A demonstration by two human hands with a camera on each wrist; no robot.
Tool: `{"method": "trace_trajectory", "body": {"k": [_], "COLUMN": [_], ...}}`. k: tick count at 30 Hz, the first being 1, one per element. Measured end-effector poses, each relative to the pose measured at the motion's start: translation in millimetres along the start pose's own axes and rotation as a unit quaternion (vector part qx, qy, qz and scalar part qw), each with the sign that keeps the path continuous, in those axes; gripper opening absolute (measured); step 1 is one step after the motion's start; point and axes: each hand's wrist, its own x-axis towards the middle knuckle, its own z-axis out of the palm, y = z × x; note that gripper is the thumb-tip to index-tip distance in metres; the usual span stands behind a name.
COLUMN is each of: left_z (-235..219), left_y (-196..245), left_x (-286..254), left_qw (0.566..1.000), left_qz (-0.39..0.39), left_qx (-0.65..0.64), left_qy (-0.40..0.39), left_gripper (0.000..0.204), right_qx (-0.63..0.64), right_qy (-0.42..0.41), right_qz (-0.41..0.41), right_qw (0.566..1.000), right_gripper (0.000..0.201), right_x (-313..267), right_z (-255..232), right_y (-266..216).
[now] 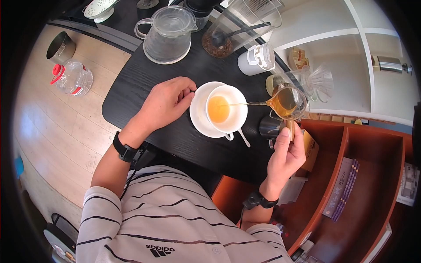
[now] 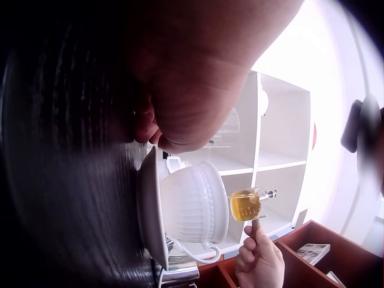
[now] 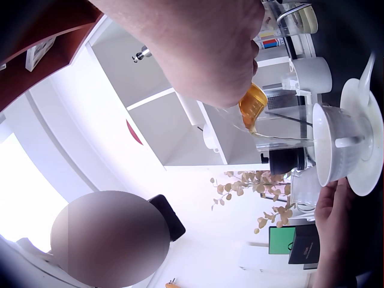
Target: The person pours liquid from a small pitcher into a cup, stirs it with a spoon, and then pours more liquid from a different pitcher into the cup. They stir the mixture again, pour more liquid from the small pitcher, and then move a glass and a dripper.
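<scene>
My right hand (image 1: 287,155) grips the wooden handle of a small glass pitcher (image 1: 289,103), tilted left with amber liquid inside. A thin stream runs from its spout into a white teacup (image 1: 239,115), where a pool of amber liquid (image 1: 218,109) lies. The cup stands upright on a white saucer (image 1: 199,115), its handle toward my body. A white spoon (image 1: 244,138) sticks out from the saucer beside the cup. My left hand (image 1: 164,103) rests at the saucer's left edge, fingers loosely bent, fingertips right at the rim.
On the black table (image 1: 144,94), a lidded glass pot (image 1: 169,35), a tall clear container (image 1: 237,33) and a white mug (image 1: 256,60) stand behind the cup. A ribbed glass dripper (image 1: 318,83) is close to the pitcher. Red-brown shelving (image 1: 372,175) borders the right side.
</scene>
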Motion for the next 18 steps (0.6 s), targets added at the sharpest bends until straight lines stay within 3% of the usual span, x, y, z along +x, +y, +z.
{"method": "trace_trajectory", "body": {"k": [18], "left_z": [0], "left_y": [1], "left_x": [0], "left_qw": [1.0], "left_qz": [-0.003], "left_qx": [-0.002], "left_qy": [-0.003], "left_gripper": [0.016], "right_qx": [-0.026], "right_qy": [-0.038], "right_qz": [0.01], "right_qw": [0.999], "right_gripper": [0.025], "right_x": [-17], "right_z": [18], "right_y": [14]}}
